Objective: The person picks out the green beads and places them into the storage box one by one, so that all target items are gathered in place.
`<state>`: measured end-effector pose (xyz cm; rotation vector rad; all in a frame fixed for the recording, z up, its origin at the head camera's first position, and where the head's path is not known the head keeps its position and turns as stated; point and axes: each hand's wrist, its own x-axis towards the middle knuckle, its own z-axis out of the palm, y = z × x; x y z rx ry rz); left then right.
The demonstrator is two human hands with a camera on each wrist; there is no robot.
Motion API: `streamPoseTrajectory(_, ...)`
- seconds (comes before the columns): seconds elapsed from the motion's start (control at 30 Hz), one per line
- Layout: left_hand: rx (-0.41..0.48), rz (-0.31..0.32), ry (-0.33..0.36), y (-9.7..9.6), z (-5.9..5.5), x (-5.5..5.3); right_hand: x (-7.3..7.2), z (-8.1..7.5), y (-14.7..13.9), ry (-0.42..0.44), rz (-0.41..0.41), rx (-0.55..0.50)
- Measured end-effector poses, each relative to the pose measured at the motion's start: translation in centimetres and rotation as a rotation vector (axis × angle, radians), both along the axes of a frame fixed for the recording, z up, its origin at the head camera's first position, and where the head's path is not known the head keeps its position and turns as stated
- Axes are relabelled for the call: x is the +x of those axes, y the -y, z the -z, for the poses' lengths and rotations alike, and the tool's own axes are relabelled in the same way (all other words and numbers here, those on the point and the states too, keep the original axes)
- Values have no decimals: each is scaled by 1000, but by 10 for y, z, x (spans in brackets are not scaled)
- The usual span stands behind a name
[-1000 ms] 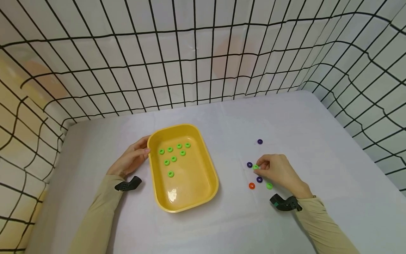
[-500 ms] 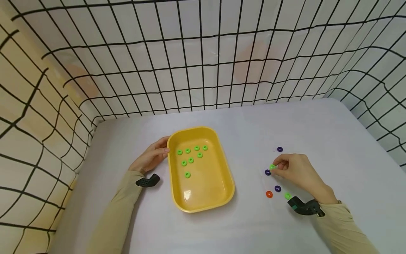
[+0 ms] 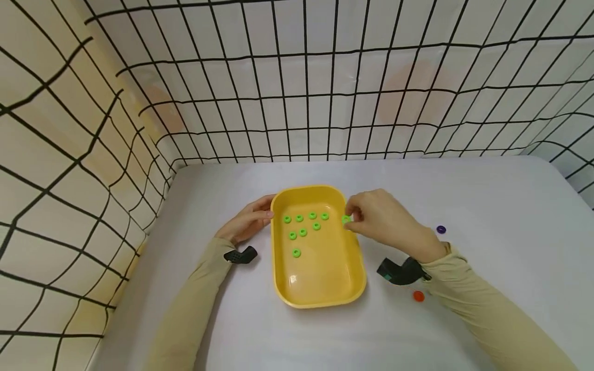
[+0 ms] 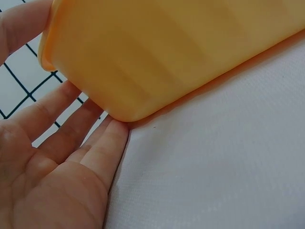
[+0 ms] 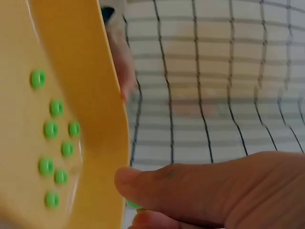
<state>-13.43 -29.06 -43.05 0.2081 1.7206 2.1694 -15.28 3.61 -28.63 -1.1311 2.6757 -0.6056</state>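
My right hand (image 3: 382,219) pinches a green ring-shaped bead (image 3: 346,219) between thumb and fingers, at the right rim of the yellow tray (image 3: 320,283). Only a sliver of that green bead (image 5: 133,204) shows under the thumb in the right wrist view. Several like green beads (image 3: 296,253) lie inside the tray, mostly towards its far end. My left hand (image 3: 248,221) holds the tray's far left side. In the left wrist view its thumb touches the rim and the fingers (image 4: 107,148) lie against the outer wall near the bottom corner.
A purple bead (image 3: 441,230) and an orange-red bead (image 3: 418,296) lie on the white table (image 3: 325,340) to the tray's right; my right forearm covers the area between them. Black wire grid (image 3: 306,98) borders the back and left of the table.
My right hand has lifted the green bead from among the loose beads and carried it left to the tray's rim. The left hand stays at the tray; the head view has shifted.
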Motion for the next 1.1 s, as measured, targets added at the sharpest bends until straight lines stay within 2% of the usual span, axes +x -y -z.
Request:
streamPoseTrajectory(0.13, -18, -1, 5, -1, 1, -1, 3, 6, 41, 31, -125, 79)
streamPoseTrajectory(0.23, -24, -3, 14, 0, -1, -1, 4, 16, 64, 36, -188, 136)
streamPoseTrajectory(0.4, 2, -10, 14, 1, -4, 1, 3, 35, 88, 64, -226, 246)
streamPoseTrajectory(0.6, 16, -1, 15, 2, -3, 1, 4, 48, 99, 124, -208, 307)
streamPoseTrajectory(0.73, 4, 10, 9, -4, 0, -4, 4, 53, 94, 151, -176, 316)
streamPoseTrajectory(1.1, -20, -3, 16, -2, -3, 0, 9, 56, 98, 128, -179, 329)
